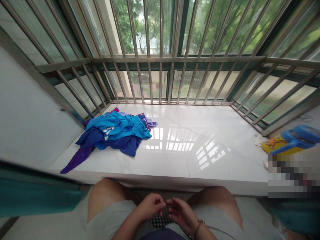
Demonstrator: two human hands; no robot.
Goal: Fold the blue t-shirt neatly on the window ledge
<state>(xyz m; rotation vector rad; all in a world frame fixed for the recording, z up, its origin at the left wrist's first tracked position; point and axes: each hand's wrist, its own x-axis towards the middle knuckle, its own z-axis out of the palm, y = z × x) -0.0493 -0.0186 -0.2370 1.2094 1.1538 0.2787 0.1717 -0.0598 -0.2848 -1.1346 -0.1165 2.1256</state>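
Note:
My left hand (153,205) hovers over my lap between my knees, its fingers curled loosely inward, and nothing shows in it. Just beside it, my right hand (182,213) has its palm turned inward and its fingers bent but apart, holding nothing. The fingertips of both hands come close together. Beyond my knees, on the left part of a white glossy sill (212,130), lies a crumpled heap of clothes: a light blue shirt (120,125) with a white print on top, dark blue cloth (125,144) under it, and a purple piece (79,160) trailing towards the front edge.
Metal bars (160,60) and windows enclose the sill on its far side and both ends. A blue and yellow container (287,140) stands at the right end, near a blurred-out patch. Teal curtains (37,193) hang low at both sides.

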